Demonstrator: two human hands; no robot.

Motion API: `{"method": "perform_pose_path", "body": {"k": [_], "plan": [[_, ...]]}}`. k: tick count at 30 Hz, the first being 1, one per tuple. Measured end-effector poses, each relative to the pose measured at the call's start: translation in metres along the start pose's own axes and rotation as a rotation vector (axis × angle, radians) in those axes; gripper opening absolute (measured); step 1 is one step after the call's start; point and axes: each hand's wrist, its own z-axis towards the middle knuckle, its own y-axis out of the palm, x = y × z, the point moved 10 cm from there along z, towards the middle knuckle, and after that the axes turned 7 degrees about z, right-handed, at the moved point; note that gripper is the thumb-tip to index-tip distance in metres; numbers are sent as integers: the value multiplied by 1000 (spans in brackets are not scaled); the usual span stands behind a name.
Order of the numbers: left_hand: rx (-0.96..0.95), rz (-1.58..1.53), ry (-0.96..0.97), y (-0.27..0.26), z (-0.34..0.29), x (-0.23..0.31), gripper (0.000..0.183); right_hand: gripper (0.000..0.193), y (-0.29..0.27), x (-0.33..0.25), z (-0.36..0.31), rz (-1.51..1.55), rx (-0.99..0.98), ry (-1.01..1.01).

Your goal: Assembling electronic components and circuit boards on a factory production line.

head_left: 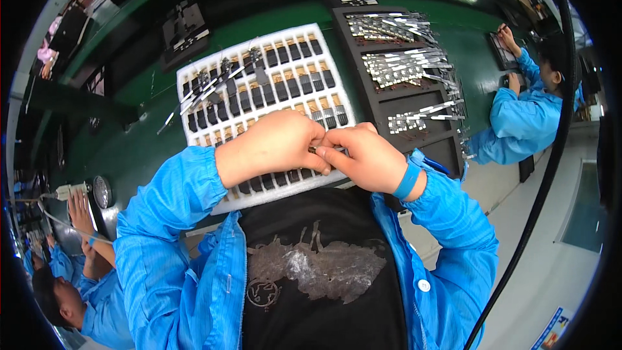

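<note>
My left hand (pixel 278 141) and my right hand (pixel 364 157) meet over the near right part of a white foam tray (pixel 254 40). Both are closed, fingertips pinched together around a small piece that is mostly hidden; only a dark and brassy bit shows between them. Rows of black rectangular parts (pixel 293 87) with tan strips stand in the tray's slots. Some slots lie hidden under my hands. Across the tray's left part lie a few thin circuit strips (pixel 212 88) with silvery-white ends. A blue band (pixel 408 180) circles my right wrist.
Right of the foam tray, a dark compartment tray (pixel 366 100) holds bundles of silvery circuit strips (pixel 405 68). Dark fixtures (pixel 185 29) stand farther back on the green bench (pixel 259 16). Co-workers in blue sit at right (pixel 528 116) and lower left (pixel 103 311). A black cable (pixel 541 188) hangs at right.
</note>
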Motion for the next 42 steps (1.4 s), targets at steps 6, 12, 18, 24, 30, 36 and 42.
{"method": "perform_pose_path", "body": {"k": [6,12,18,24,30,36,42], "plan": [[97,-837,-230,9,-22,-59,27,20,-5,-6,4,222,161,-10],[153,-972,-139,22,-44,-70,24,17,-1,-1,1,320,232,72],[278,-685,-319,16,-64,-82,14,16,-1,13,0,395,236,136],[334,-776,-284,7,-64,-75,13,17,0,14,-2,464,231,169],[528,-204,-58,-8,-58,-53,25,17,1,14,-3,501,234,153],[495,61,-57,-1,-46,-40,35,17,1,17,-8,517,246,144],[480,61,-73,3,-40,-44,29,16,-3,18,-11,522,264,128]]}}
